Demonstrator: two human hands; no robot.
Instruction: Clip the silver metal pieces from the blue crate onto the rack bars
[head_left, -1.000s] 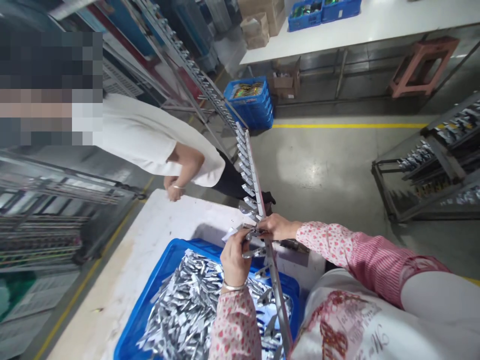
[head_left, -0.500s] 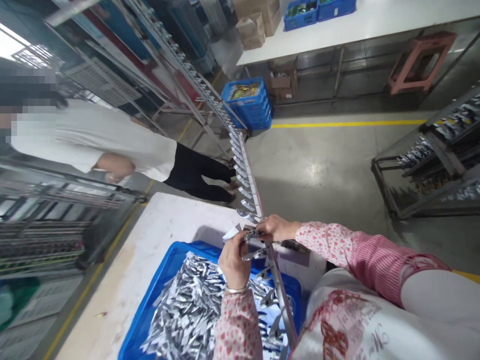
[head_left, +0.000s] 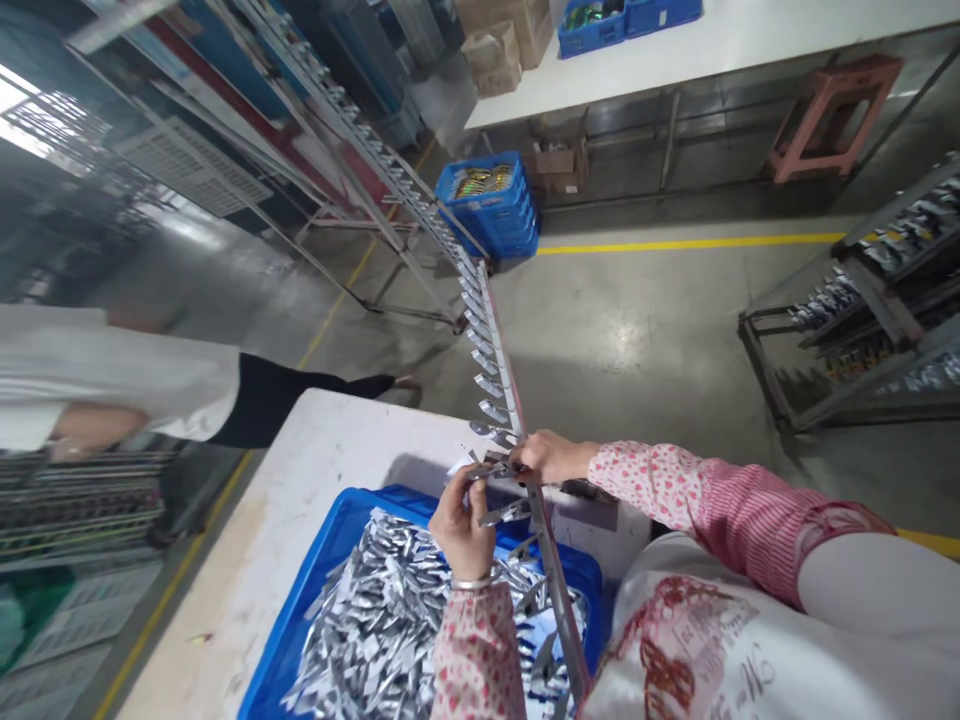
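A long metal rack bar (head_left: 496, 390) with small silver clips hung along it runs from the blue crate up and away from me. My right hand (head_left: 553, 456) is closed round the bar at mid-height. My left hand (head_left: 461, 520) pinches a small silver metal piece (head_left: 480, 468) right beside the bar, just left of my right hand. Below both hands a blue crate (head_left: 330, 540) holds a heap of several silver metal pieces (head_left: 390, 620). The crate rests on a white table (head_left: 300, 470).
A person in a white top and black trousers (head_left: 150, 390) walks off at the left. Another blue crate (head_left: 491, 205) stands on the floor beyond the bar. Metal racks (head_left: 862, 300) stand at the right, a white bench (head_left: 697, 45) and pink stool (head_left: 825, 115) behind.
The person at the left has walked away from the table toward the left edge. My left hand has shifted slightly down and left at the bar; my right hand keeps its hold.
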